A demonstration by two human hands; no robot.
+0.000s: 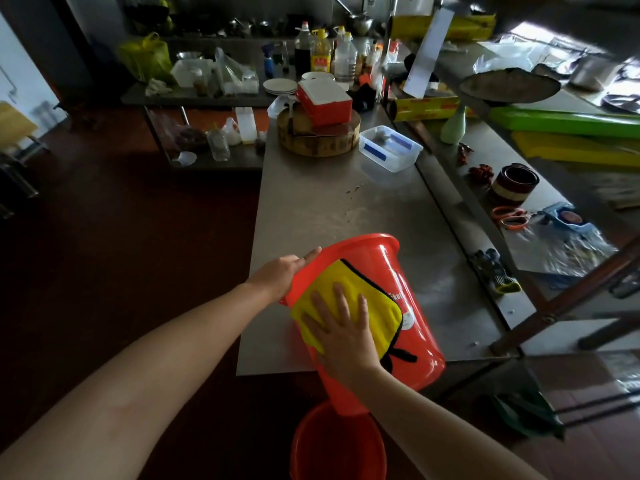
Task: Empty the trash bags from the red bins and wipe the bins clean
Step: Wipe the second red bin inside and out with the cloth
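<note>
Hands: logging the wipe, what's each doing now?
Left hand: on the red bin's side; grip cannot be told.
Right hand: open, pressing yellow cloth on bin.

cloth (367,296) on bin (419,348) | bin over table (329,202) edge | second bin (311,445) below

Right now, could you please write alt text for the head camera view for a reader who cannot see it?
A person's right hand presses a yellow cloth flat against the side of a tilted red bin, which the left hand holds at the near end of a steel table. A second red bin stands on the floor below.
</note>
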